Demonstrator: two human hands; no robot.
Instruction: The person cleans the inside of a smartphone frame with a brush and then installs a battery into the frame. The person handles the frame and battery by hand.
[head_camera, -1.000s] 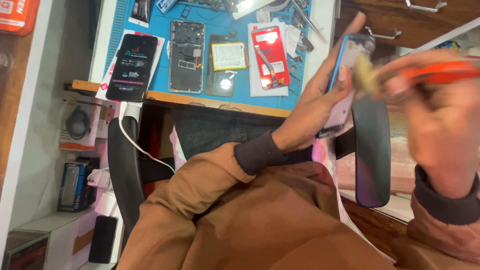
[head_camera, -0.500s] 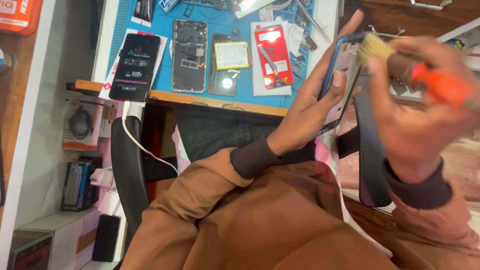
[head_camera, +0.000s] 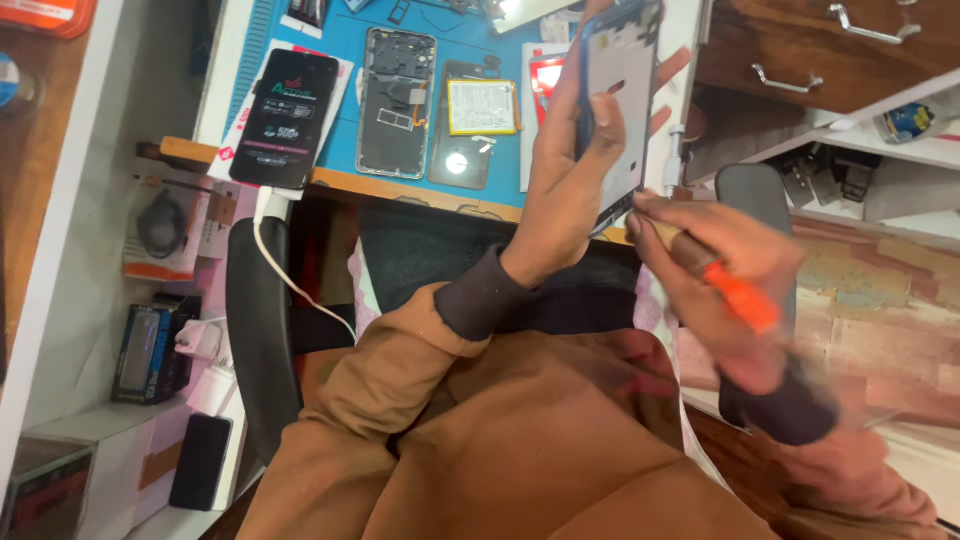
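Blue-rimmed phone frame (head_camera: 618, 100) clasped by left hand (head_camera: 565, 190), blurred right hand (head_camera: 725, 290) seemingly gripping orange-handled brush (head_camera: 715, 275) (bristles hidden)

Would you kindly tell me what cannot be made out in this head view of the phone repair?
- Right hand: motion-blurred; its grip on the orange-handled brush is unclear, the tip smeared.
- Phone frame in the left hand: top cut off by the picture's edge, lower left covered by the thumb.
- Red part on the blue mat: mostly hidden behind the left hand.
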